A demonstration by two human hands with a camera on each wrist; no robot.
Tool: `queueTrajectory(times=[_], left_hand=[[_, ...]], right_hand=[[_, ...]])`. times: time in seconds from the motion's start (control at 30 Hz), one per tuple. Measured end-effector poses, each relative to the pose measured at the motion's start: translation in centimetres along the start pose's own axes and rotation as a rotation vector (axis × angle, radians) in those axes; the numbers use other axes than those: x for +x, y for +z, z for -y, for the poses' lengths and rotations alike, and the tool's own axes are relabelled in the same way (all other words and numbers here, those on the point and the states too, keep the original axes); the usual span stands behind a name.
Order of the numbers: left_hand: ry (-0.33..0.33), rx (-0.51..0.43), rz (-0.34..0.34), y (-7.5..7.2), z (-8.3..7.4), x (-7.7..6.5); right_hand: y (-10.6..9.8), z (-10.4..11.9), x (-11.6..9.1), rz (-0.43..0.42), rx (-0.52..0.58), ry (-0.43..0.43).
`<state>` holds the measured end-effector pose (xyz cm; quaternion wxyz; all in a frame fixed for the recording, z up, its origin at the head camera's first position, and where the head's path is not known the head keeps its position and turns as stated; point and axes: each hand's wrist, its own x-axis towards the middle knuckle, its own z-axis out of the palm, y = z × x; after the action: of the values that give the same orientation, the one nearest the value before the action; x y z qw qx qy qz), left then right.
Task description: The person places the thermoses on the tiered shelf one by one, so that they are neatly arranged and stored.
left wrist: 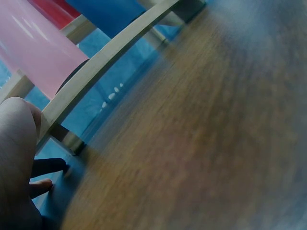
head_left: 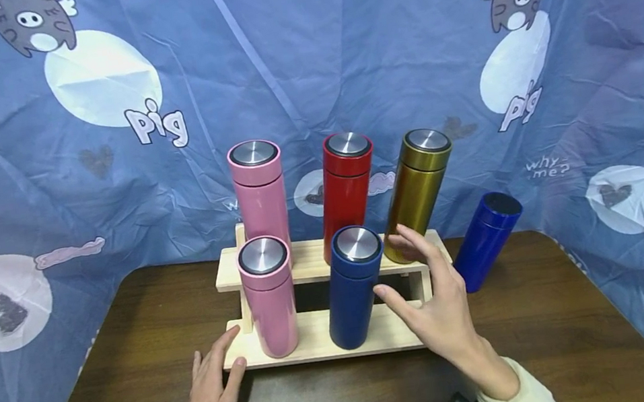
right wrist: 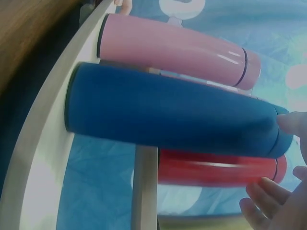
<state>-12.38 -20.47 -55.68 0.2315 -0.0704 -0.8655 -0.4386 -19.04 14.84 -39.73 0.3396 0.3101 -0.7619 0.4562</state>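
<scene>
My right hand (head_left: 442, 307) is beside the dark blue thermos bottle (head_left: 351, 312), thumb and fingers spread apart. In the right wrist view, its thumb (right wrist: 290, 123) is right at the seam below that bottle's cap. The bottle stands on the lower tier of a two-tier wooden rack (head_left: 316, 329), to the right of a pink bottle (head_left: 273, 316). My left hand (head_left: 210, 396) rests at the rack's left end, its fingers relaxed and touching the lower board. In the left wrist view, the same board (left wrist: 79, 91) meets the hand.
On the upper tier stand another pink bottle (head_left: 262, 202), a red bottle (head_left: 347, 197) and a gold bottle (head_left: 419, 195), which leans in view behind my right fingers. A brighter blue bottle (head_left: 486, 244) is on the brown table (head_left: 335, 396), right of the rack. Patterned blue cloth (head_left: 302, 47) hangs behind.
</scene>
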Motion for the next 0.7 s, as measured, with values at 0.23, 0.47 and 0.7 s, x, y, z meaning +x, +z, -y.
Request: queueTrajectory(times=[0.23,0.47,0.7], left_hand=[[-0.005,0.004,-0.002,0.0,0.0,0.0],[-0.003,0.008,-0.006,0.0,0.0,0.0],[-0.002,0.008,-0.012,0.0,0.0,0.0]], right_hand=[[-1.6,-1.0,0.2,-0.098,0.024,0.002],[-3.5,-1.8,0.4,-0.156,-0.033,0.079],[-5.2,-3.1,0.7,-0.260,-0.074,0.131]])
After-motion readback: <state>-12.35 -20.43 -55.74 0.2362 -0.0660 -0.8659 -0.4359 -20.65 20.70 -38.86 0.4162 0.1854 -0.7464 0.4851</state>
